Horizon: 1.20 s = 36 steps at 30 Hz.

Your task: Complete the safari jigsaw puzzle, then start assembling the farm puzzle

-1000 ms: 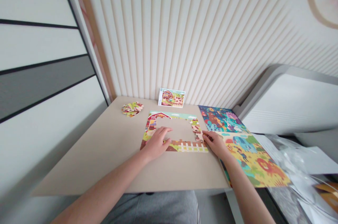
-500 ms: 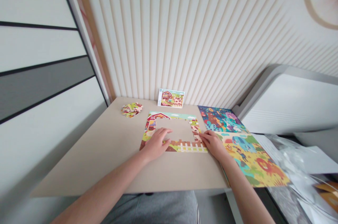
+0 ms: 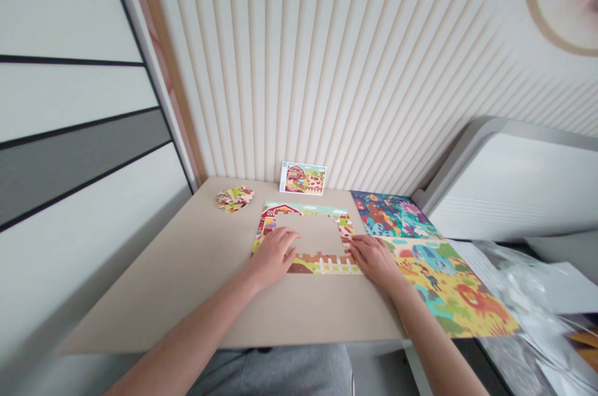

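A farm jigsaw lies on the beige board, with only its border assembled and the middle bare. My left hand rests flat on the lower left part of the border, fingers stretched out. My right hand lies on the lower right corner of the border, fingers extended and pressing on the pieces there. A small heap of loose puzzle pieces sits at the far left of the board. A reference picture card leans against the ribbed wall behind the jigsaw.
A large colourful finished picture sheet lies to the right, overlapping the board's edge. Clear plastic wrapping and papers are heaped at the far right, below a white and grey cabinet. Grey trousers show under the board's near edge.
My right hand slid slightly left onto the border's lower right corner and flattened. My left hand barely moved. The view shifted a little downward.
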### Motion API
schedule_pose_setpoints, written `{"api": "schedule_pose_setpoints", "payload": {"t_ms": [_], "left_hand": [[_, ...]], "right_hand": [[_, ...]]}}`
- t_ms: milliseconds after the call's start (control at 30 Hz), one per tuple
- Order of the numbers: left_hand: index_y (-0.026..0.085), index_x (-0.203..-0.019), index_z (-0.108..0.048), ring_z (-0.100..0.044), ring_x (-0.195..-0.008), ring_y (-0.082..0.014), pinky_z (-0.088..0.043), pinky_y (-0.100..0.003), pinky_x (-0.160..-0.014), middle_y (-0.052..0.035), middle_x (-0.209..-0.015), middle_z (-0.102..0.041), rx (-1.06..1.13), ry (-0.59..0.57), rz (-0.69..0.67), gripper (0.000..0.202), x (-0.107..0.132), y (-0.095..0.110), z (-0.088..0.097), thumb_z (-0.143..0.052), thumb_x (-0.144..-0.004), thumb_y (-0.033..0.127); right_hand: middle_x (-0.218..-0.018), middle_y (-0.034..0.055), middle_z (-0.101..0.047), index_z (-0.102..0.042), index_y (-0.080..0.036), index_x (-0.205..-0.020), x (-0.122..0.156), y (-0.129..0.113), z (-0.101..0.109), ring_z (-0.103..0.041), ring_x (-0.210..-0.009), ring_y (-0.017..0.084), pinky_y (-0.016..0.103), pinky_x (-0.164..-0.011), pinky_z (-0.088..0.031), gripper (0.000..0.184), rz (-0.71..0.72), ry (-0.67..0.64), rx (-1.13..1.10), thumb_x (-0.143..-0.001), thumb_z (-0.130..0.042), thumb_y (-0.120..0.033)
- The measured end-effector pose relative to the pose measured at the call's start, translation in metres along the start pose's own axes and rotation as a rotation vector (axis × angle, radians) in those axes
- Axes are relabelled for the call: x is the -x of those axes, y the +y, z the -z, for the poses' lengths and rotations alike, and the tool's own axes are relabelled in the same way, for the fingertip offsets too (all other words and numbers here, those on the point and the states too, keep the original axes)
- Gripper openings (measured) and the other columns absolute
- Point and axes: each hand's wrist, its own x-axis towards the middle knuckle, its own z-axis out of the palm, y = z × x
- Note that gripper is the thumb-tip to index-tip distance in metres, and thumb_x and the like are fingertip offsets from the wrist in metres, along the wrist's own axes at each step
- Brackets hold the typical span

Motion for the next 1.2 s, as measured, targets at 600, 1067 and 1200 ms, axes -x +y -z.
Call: {"api": "schedule_pose_setpoints", "payload": {"t_ms": [600, 1067, 1200], "left_hand": [[0.016, -0.132, -0.053, -0.048, -0.132, -0.0313, -0.036, -0.050, -0.110, -0.0178, -0.141, -0.053, -0.376, 0.003, 0.212, 0.041, 0.009, -0.070, -0.002, -0.048, -0.095, 0.033], [0.017, -0.141, -0.048, -0.038, -0.143, -0.0315, -0.028, -0.051, -0.116, -0.0194, -0.148, -0.048, -0.337, -0.034, 0.084, 0.049, -0.005, -0.068, 0.018, -0.042, -0.098, 0.040], [0.015, -0.149, -0.039, -0.031, -0.148, -0.0319, -0.022, -0.050, -0.119, -0.0192, -0.157, -0.037, -0.297, -0.136, 0.121, 0.065, -0.024, -0.088, 0.012, -0.039, -0.098, 0.055]], "right_hand": [[-0.150, 0.0080, -0.050, -0.045, -0.029, -0.149, -0.002, -0.002, -0.006, -0.045, -0.137, 0.024, 0.046, -0.112, -0.035, 0.048, -0.005, -0.034, 0.020, -0.103, -0.034, -0.039], [-0.146, 0.0071, -0.055, -0.051, -0.033, -0.144, -0.041, 0.028, -0.002, -0.053, -0.132, 0.026, 0.047, -0.108, -0.041, 0.046, 0.111, -0.125, 0.069, -0.102, -0.036, -0.044], [-0.159, 0.0096, -0.037, -0.038, -0.026, -0.154, -0.069, 0.047, -0.028, -0.037, -0.145, 0.027, 0.050, -0.116, -0.032, 0.060, 0.036, -0.135, 0.066, -0.100, -0.034, -0.053]]}}
